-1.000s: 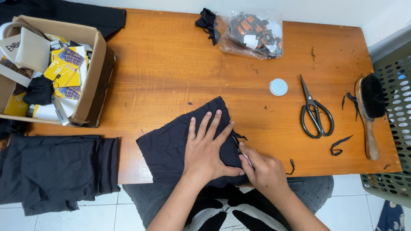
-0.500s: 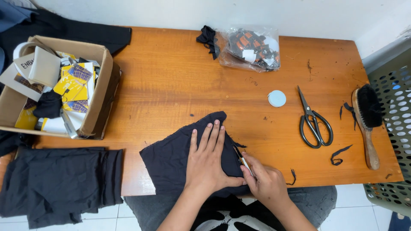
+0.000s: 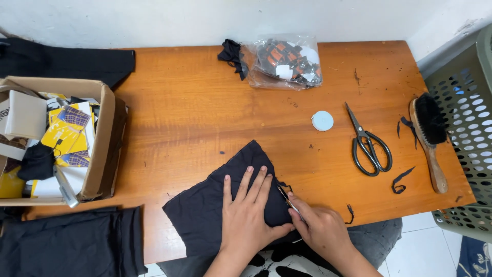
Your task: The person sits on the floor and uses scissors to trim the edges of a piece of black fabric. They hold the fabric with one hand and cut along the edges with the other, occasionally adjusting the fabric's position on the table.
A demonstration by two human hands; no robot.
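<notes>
The cloth (image 3: 220, 205) under the hands is plain black, lying on an orange-brown wooden table (image 3: 205, 113). The scissors (image 3: 368, 141) are black, the small round disc (image 3: 322, 121) pale blue, and the cardboard box (image 3: 102, 138) holds yellow cards (image 3: 64, 136) with checked patches.

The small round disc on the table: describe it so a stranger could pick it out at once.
Start at the wooden table and go to its right half, where black scissors lie. Just left of their blade tips sits the disc, alone on bare wood. It is the only pale, flat, round thing there; its neighbours are dark.
</notes>
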